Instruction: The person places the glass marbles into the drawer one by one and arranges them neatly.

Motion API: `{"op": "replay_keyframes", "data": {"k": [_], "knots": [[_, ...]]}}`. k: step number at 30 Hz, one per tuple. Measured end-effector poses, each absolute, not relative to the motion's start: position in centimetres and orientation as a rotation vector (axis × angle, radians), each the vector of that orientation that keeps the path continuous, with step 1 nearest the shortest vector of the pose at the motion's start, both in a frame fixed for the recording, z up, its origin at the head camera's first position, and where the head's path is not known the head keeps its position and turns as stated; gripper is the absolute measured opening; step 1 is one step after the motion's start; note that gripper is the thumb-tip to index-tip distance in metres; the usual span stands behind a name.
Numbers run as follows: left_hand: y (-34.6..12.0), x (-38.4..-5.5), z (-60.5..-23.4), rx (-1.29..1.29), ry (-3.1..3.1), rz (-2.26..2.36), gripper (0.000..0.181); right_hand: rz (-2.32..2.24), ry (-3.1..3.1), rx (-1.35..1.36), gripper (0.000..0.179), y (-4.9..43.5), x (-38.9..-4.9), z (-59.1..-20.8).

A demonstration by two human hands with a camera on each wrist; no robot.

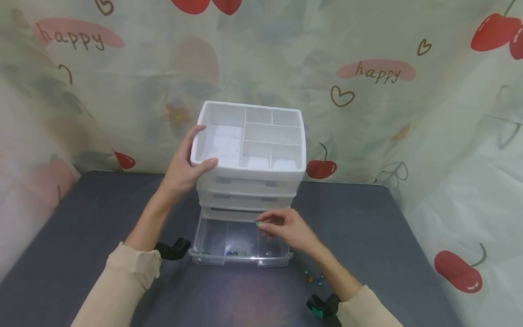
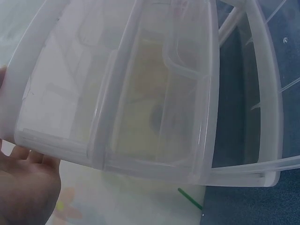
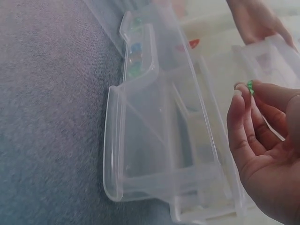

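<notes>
A white plastic drawer unit with a divided tray on top stands at the back of the table. My left hand grips its upper left side, thumb over the front rim. The lowest drawer, clear and split into compartments, is pulled out towards me. Over its right part, my right hand pinches a small green gem between thumb and fingertips. Inside the drawer, green gems lie in the left compartment. A blue gem, a brown one and a green one lie in the middle compartment.
Several loose gems, green, brown and blue, lie on the dark table to the right of the drawer, close to my right forearm. A printed curtain hangs behind and at both sides of the table.
</notes>
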State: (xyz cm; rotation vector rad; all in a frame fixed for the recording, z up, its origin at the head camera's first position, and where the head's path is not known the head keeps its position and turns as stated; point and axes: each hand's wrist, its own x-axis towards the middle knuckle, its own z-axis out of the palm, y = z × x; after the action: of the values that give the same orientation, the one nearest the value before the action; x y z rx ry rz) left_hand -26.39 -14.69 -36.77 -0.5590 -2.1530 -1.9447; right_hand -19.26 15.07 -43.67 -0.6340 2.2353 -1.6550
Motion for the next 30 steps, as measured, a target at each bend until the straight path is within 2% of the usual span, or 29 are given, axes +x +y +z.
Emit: {"op": "replay_keyframes", "data": {"k": [30], "knots": [[-14.8,-26.4,-36.9,-0.566,-2.150,-1.939,0.076,-1.569,2.135,-0.609,0.017,9.5,-21.7,-46.8]]}}
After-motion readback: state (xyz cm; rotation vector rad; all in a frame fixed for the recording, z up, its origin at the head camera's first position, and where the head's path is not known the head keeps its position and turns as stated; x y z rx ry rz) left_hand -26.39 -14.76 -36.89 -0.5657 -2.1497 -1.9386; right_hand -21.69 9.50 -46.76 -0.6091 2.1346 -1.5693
